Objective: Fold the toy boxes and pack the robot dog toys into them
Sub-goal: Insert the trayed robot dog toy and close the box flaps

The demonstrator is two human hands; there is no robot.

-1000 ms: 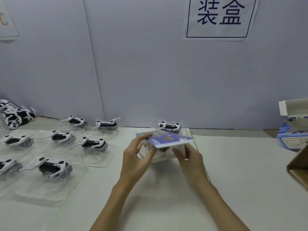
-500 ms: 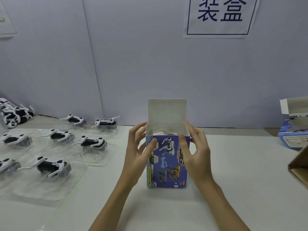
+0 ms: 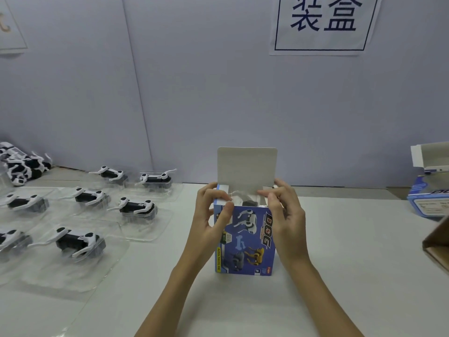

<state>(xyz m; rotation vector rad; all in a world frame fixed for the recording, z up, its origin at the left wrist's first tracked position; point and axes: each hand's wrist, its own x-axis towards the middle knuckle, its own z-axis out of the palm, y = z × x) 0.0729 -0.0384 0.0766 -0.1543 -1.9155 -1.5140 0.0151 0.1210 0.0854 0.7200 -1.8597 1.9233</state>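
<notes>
single head cam, wide-angle, looks forward and down over my forearms at the white table (image 3: 352, 251), close in; my hands sit frame centre, grey wall (image 3: 194, 93) fills the top half, no second view

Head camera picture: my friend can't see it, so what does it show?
Two hands, left hand and right hand, hold an upright blue toy box on a white table, folding its side flaps with the top flap raised. Robot dog toys in clear trays lie to the left.
</notes>
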